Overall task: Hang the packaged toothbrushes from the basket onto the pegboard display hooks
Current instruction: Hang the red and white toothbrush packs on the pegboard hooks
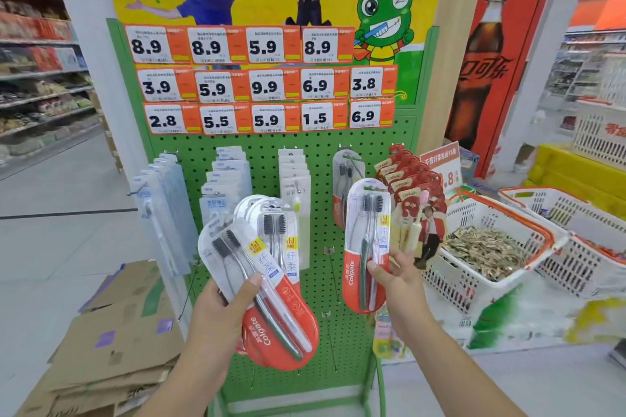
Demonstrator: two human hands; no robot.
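Observation:
My left hand [220, 311] grips a fanned stack of red-and-clear Colgate toothbrush packs [267, 267] in front of the green pegboard [315, 274]. My right hand [394, 272] holds a single matching pack [365, 247] upright by its lower half, just below a hook where one same pack [345, 186] hangs. Bare hooks [330, 267] stick out of the board between my hands. The basket that the packs come from is not identifiable in view.
Other toothbrush packs fill the upper hooks: pale blue ones [162, 206] at left, red ones [410, 186] at right. White baskets with orange rims [528, 247] hold small packets at right. Flattened cardboard [115, 342] lies on the floor at left.

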